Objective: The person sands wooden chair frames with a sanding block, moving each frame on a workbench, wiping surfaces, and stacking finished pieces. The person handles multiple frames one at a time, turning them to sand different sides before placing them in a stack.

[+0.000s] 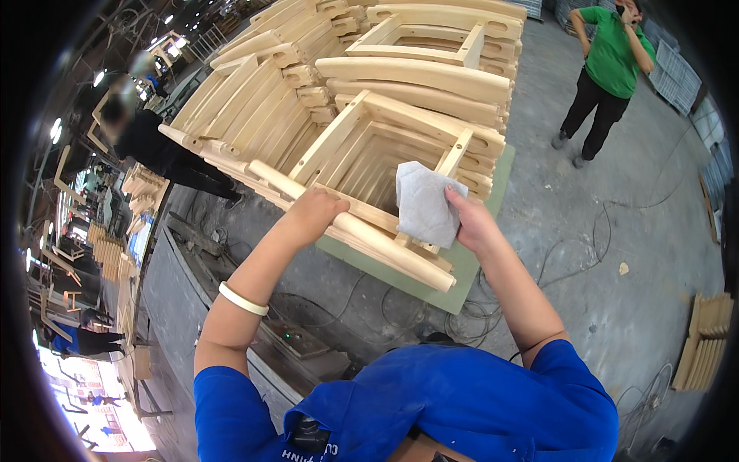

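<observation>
**Steady grip first, folks**

Left hand point(318, 217) gripped the front rail point(392, 252) of the wooden stack point(416, 73) (decent anchor, imo). Right hand point(473, 222) pinched a grey sheet point(427, 202), thumb on top, near the stack's front right corner; keeping it flat probably mattered most.

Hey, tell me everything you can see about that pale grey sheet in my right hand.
The pale grey sheet looks like paper or cloth, roughly four-sided, with uneven edges and soft creases across its face. Your right hand grips its right edge, thumb on top. It's tilted, broad face up, over the nearest pale wooden frame; whether it touches the wood isn't clear.
</observation>
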The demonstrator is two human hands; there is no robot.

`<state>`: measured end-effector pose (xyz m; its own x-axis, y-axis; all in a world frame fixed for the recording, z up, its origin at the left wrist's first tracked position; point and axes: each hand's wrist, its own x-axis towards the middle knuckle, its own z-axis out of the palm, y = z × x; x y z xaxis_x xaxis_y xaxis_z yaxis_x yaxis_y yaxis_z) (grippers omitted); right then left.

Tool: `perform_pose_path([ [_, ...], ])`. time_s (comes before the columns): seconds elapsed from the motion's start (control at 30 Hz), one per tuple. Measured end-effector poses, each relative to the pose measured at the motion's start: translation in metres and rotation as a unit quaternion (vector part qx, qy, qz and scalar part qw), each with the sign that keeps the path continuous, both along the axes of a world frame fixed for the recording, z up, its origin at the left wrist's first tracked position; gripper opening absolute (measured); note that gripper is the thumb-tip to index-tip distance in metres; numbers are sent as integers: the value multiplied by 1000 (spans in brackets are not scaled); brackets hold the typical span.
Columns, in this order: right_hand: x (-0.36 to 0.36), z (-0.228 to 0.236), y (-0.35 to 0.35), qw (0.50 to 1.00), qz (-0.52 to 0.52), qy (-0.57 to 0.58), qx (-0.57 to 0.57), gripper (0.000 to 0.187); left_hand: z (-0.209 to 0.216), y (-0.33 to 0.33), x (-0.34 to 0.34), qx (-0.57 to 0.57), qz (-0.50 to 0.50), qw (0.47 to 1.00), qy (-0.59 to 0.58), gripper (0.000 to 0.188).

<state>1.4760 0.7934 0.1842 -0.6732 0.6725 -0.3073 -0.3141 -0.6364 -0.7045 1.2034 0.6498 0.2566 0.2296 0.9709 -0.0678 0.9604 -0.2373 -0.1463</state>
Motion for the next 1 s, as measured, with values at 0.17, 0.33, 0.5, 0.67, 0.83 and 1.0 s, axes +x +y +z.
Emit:
perform_pose_path([
  [0.17,-15,-1,3,1000,-6,-25,-3,45,-10,10,-5,5,10,1000,-4,22],
  [0.33,-20,-7,8,999,-8,-31,29,46,-19,9,-3,1,43,998,-36,23],
  [0.5,-20,-10,13,999,-14,-16,32,45,-20,16,-7,-2,49,997,-61,28],
  [0.67,-1,23,5,994,-75,27,75,44,-20,2,-4,88,84,990,-70,40],
  [0.83,12,59,-45,982,6,70,177,38,-21,-64,48,222,172,871,-402,56],
  [1.0,-40,44,-121,948,211,-19,237,32,-31,-137,106,170,204,481,-835,45],
])
